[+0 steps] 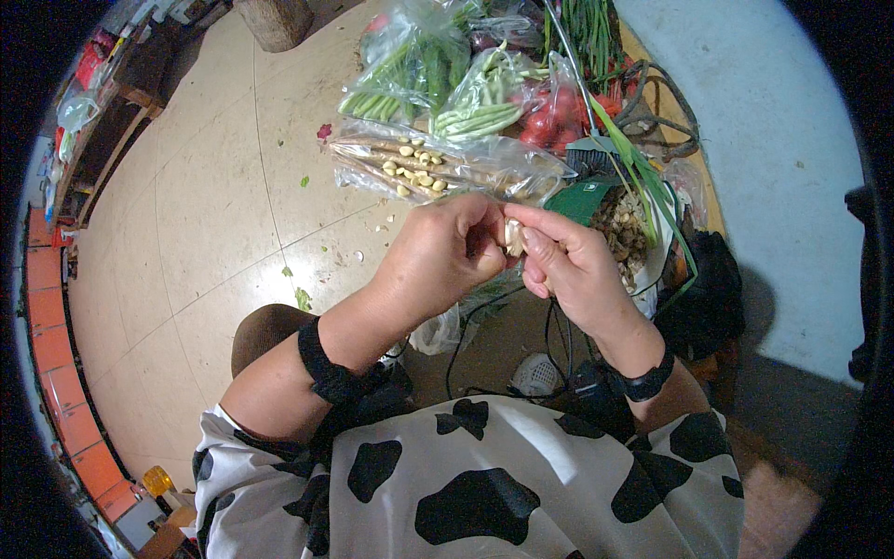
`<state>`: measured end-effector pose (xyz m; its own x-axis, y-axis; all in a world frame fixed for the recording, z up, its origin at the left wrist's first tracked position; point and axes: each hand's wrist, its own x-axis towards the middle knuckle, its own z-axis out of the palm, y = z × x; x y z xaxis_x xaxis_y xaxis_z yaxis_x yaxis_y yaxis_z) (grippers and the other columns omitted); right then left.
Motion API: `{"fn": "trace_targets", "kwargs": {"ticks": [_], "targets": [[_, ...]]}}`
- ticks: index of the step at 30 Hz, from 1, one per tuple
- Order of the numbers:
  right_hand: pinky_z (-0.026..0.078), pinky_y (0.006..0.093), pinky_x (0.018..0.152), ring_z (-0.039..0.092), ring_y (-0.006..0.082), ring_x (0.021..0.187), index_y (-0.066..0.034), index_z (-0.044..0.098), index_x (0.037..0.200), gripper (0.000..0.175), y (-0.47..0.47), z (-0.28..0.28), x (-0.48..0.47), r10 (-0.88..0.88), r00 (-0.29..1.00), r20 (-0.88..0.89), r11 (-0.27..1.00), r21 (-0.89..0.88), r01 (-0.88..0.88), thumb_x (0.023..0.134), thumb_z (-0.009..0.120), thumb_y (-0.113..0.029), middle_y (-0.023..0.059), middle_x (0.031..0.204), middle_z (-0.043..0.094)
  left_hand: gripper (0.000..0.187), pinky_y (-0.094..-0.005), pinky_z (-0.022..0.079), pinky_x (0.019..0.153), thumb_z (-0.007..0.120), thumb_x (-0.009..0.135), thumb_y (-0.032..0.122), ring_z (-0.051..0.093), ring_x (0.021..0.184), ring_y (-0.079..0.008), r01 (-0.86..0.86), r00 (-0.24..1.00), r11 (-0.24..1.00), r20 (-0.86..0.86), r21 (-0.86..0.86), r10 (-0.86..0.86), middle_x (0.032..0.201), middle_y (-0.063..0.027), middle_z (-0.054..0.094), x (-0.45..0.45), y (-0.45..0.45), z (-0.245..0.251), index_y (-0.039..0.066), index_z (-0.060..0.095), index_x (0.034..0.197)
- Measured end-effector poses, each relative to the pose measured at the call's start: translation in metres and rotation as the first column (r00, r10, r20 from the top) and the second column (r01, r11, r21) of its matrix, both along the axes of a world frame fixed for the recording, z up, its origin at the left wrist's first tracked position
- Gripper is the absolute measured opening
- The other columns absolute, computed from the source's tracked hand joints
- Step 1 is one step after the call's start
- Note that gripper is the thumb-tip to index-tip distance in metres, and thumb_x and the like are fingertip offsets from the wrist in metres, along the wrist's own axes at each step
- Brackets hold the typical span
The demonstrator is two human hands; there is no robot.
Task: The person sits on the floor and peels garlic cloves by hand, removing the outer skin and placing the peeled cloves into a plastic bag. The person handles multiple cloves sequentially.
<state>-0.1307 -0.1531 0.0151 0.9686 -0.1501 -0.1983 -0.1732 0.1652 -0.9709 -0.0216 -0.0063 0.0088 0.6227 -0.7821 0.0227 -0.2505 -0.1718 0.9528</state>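
Up in front of my chest, both hands meet around a small piece of whitish garlic (pixel 515 237). The fingertips of my right hand (pixel 576 269) pinch it from the right. My left hand (pixel 443 244), its fingers curled, grips its left side; part of the garlic is hidden behind them. Just beyond my hands, several peeled pale cloves (pixel 422 171) lie on a clear plastic bag (pixel 489 168) of long brown roots. To the right of my right hand stands an open bag (pixel 660 262) holding what look like dry skins and scraps.
Behind the roots lie bags of green vegetables (pixel 419 70), pale green beans (pixel 482 115) and red produce (pixel 552 122). A long-handled brush (pixel 594 157) and green stalks (pixel 632 161) rise beside the scrap bag. Black cables (pixel 454 363) run near a shoe (pixel 536 375). Leaf scraps (pixel 302 299) dot the tiled floor.
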Motion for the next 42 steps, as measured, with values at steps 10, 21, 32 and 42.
{"fn": "trace_targets", "kwargs": {"ticks": [10, 21, 32, 42], "targets": [[0.036, 0.0186, 0.047, 0.041, 0.0028, 0.056, -0.0022, 0.053, 0.122, 0.029, -0.004, 0.002, 0.006, -0.131, 0.99, -0.045, 0.969, 0.206, 0.138, 0.099, 0.044, -0.018, -0.0011, 0.078, 0.052, 0.008, -0.0224, 0.046, 0.059, 0.062, 0.086, 0.005, 0.055, 0.068, -0.0062, -0.004, 0.969, 0.991, -0.247, -0.134, -0.029, 0.079, -0.0039, 0.063, 0.0, -0.002, 0.007, -0.001, 0.061, 0.091], [0.035, 0.0178, 0.047, 0.04, 0.0027, 0.055, -0.0025, 0.053, 0.12, 0.026, -0.001, 0.001, 0.003, -0.091, 0.996, -0.023, 0.996, -0.015, 0.091, 0.098, 0.047, -0.016, -0.0012, 0.078, 0.051, 0.01, -0.0242, 0.048, 0.06, 0.066, 0.081, 0.006, 0.056, 0.068, -0.0071, 0.031, 0.989, 0.999, -0.141, -0.028, -0.034, 0.076, -0.0052, 0.064, 0.001, 0.003, 0.01, -0.001, 0.062, 0.088], [0.037, 0.0185, 0.049, 0.043, 0.0032, 0.058, -0.0014, 0.052, 0.119, 0.026, 0.006, 0.006, 0.004, -0.127, 0.988, -0.091, 0.991, -0.057, 0.122, 0.097, 0.049, -0.015, 0.0012, 0.089, 0.057, 0.012, -0.0311, 0.049, 0.058, 0.065, 0.077, 0.009, 0.061, 0.062, -0.0176, 0.007, 0.989, 0.999, 0.149, -0.047, 0.001, 0.069, -0.0119, 0.061, 0.005, 0.003, 0.008, 0.0, 0.06, 0.085], [0.035, 0.0189, 0.046, 0.039, 0.0029, 0.053, -0.0015, 0.052, 0.118, 0.024, 0.001, 0.005, 0.006, -0.128, 0.989, -0.07, 0.992, 0.007, 0.129, 0.097, 0.049, -0.014, -0.0007, 0.08, 0.051, 0.012, -0.0305, 0.05, 0.059, 0.068, 0.082, 0.009, 0.062, 0.065, -0.0171, 0.066, 0.986, 0.993, 0.161, -0.102, -0.049, 0.074, -0.012, 0.064, 0.007, 0.001, 0.008, -0.001, 0.063, 0.084]]}}
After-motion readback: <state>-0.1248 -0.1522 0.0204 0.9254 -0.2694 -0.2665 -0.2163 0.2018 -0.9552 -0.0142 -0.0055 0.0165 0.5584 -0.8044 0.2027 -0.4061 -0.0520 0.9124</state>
